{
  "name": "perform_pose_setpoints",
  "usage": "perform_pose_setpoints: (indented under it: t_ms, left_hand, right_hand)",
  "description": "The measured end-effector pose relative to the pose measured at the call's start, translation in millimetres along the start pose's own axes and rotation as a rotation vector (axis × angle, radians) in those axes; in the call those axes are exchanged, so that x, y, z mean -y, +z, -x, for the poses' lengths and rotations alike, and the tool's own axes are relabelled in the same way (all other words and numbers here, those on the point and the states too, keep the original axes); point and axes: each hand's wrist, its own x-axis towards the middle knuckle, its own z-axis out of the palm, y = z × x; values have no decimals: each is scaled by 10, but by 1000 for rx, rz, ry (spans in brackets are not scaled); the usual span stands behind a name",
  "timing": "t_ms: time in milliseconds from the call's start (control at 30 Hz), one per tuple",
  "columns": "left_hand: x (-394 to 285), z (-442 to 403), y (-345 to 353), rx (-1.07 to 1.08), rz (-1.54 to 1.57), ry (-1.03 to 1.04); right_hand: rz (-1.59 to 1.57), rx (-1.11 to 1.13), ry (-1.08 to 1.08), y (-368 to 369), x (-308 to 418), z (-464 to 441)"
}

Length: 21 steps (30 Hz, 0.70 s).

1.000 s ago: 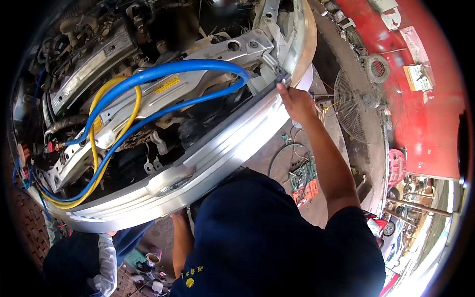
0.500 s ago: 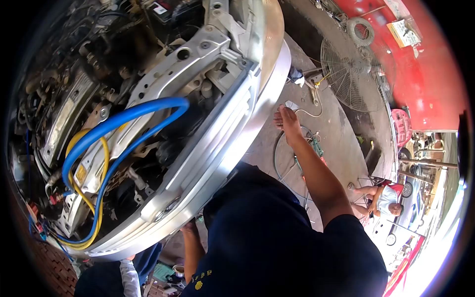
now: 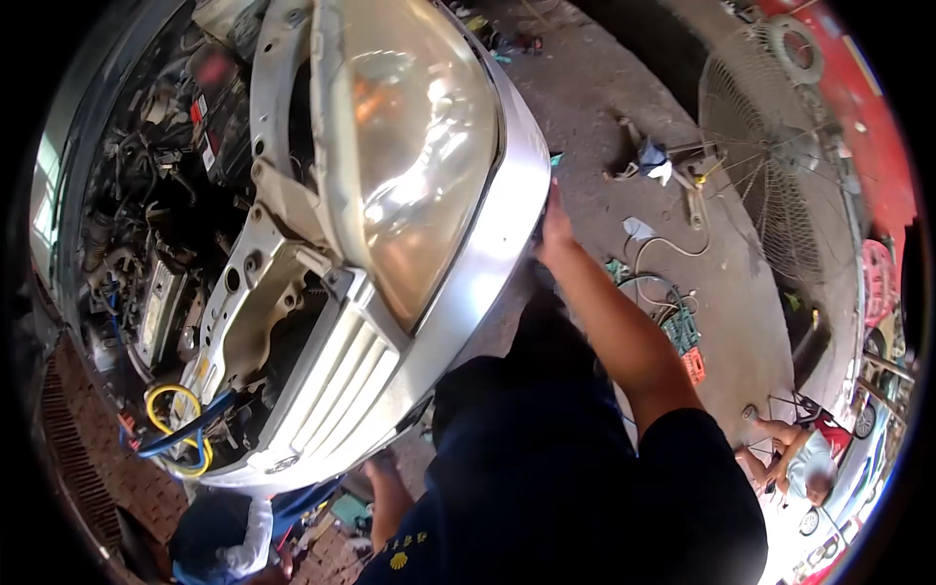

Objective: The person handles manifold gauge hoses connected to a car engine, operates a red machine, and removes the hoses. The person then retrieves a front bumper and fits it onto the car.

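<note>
The silver front bumper (image 3: 487, 283) of a car with its hood up curves across the view. Above it sit a yellowed headlight (image 3: 414, 185) and a ribbed grille (image 3: 336, 390). My right hand (image 3: 556, 226) is against the bumper's outer edge, below the headlight corner. Part of it shows beside the bumper, but most of its fingers are hidden behind that edge. Lower down, my left hand (image 3: 378, 462) is close to the bumper's underside near the grille. Its fingers are out of sight, so I cannot tell whether it touches.
Blue and yellow hoses (image 3: 185, 429) loop over the engine bay. A co-worker in a dark cap (image 3: 210, 531) is at the bumper's far end. On the floor lie a coiled hose with a green tool (image 3: 681, 327). A large fan (image 3: 770, 146) stands beyond. A person (image 3: 804, 463) sits at right.
My right hand has gone from free air to the bumper's edge. The view has shifted, bringing the headlight into the middle and the hoses down to the lower left.
</note>
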Motion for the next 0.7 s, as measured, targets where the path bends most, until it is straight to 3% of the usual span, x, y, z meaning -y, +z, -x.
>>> perform_pose_setpoints:
  t_ms: [133, 200, 267, 467, 500, 567, 700]
  left_hand:
    - [111, 159, 846, 96, -815, 562]
    - [-10, 310, 1192, 66, -1071, 756]
    - [-448, 647, 1546, 18, -1311, 560]
    - [-345, 448, 1599, 81, -1154, 413]
    - [-276, 425, 1569, -32, -1346, 552]
    - [-269, 327, 1574, -12, -1390, 610]
    - [-104, 178, 1530, -23, -1412, 294]
  right_hand:
    - [38, 3, 187, 155, 270, 108]
    - [-34, -42, 100, 152, 166, -36]
    - [-101, 5, 121, 159, 165, -109]
    - [-201, 12, 98, 123, 107, -189]
    - [-226, 30, 110, 150, 116, -165]
    - [-257, 74, 105, 223, 190, -55]
    - [-182, 212, 16, 327, 116, -262]
